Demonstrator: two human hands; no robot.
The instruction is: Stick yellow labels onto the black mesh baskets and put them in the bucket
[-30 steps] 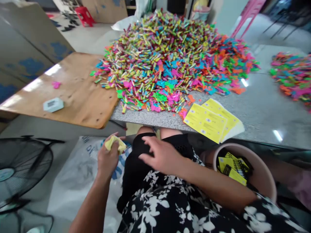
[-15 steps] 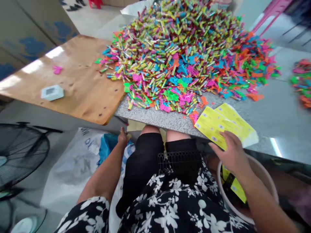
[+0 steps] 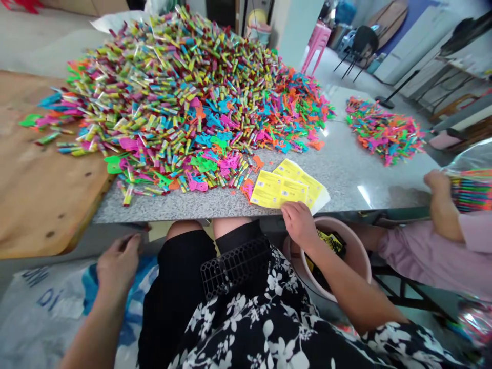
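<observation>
My right hand point(image 3: 299, 223) is at the table's front edge, its fingers closed on the lower edge of a printed yellow sheet point(image 3: 271, 188). Under that sheet another yellow sheet point(image 3: 303, 177) sticks out, with a white edge showing. My left hand point(image 3: 119, 261) hangs below table height, in front of a blue and white plastic bag point(image 3: 144, 294). Its fingers are curled in, and what they hold, if anything, is hidden. A black plastic grid point(image 3: 234, 269) rests on my lap.
A heap of small colourful tubes point(image 3: 172, 92) and plastic pieces covers much of the grey table point(image 3: 338, 169). A smaller pile point(image 3: 384, 130) lies to the right. A pink bucket point(image 3: 361, 256) stands below the edge. At far right, a co-worker's hand point(image 3: 438, 182) is beside bundled coloured sticks point(image 3: 471, 192).
The view has swung to the right, bringing the co-worker into sight. My right hand has gone from open fingers over the yellow sheets to closed fingers at their lower edge.
</observation>
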